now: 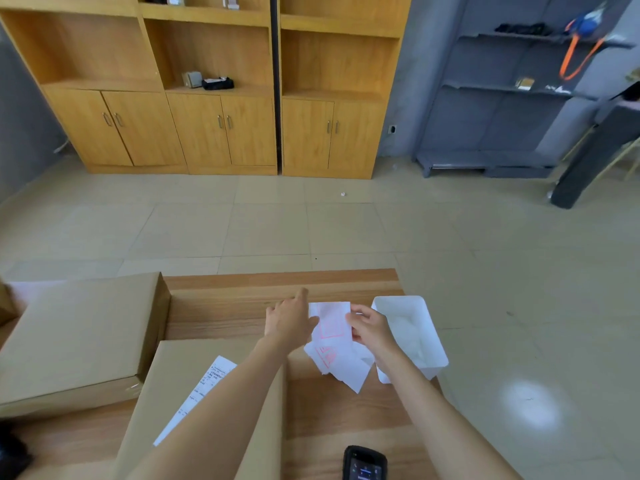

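Observation:
A white paper slip with red print [331, 320] is held up over the wooden table [221, 306]. My left hand [289, 318] pinches its left edge, with the index finger pointing forward. My right hand [370, 325] grips its right edge with curled fingers. Under it lie more white slips with red print [341, 365], loosely stacked on the table.
A white plastic bin [415, 330] stands just right of my right hand at the table's edge. Two cardboard boxes sit to the left: a far one [79, 337] and a near one with a shipping label [194, 393]. A black handheld device [363, 464] lies at the front.

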The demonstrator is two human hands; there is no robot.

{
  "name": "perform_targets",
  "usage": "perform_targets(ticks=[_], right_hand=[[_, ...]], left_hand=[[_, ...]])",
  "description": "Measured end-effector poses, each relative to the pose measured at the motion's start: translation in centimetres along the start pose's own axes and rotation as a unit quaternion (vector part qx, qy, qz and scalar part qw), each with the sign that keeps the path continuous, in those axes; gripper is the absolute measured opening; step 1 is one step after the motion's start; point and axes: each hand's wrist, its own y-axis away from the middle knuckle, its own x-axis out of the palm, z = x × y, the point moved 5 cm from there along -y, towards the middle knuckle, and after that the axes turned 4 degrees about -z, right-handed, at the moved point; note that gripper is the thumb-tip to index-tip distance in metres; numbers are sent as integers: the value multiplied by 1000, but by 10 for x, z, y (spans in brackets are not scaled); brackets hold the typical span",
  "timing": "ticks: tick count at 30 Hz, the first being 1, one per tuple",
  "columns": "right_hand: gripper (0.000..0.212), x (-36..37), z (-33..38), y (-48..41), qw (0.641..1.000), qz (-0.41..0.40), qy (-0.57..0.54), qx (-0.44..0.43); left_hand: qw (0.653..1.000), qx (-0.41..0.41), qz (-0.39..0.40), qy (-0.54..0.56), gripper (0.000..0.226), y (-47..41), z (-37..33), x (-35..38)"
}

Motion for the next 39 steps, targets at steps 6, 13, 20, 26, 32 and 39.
perform_targets(ticks=[6,13,20,26,32,39], right_hand=[[13,-11,29,23,999,0,12,-38],[6,-13,52,39,995,-5,20,-100],[5,-11,62,47,991,-4,52,-119],[10,-1,66,51,986,-6,98,-132],[19,4,60,53,979,-10,147,-140],[18,-2,55,54,989,11,103,-103]], left_hand=[[955,-42,35,291,13,8,-3,-13],[939,-9,60,340,8,26,-14,-33],[930,2,59,362,8,33,-15,-43],[943,29,51,329,7,26,-13,-47],[942,54,48,327,20,20,-25,-42],[949,69,46,303,29,16,-32,-33]])
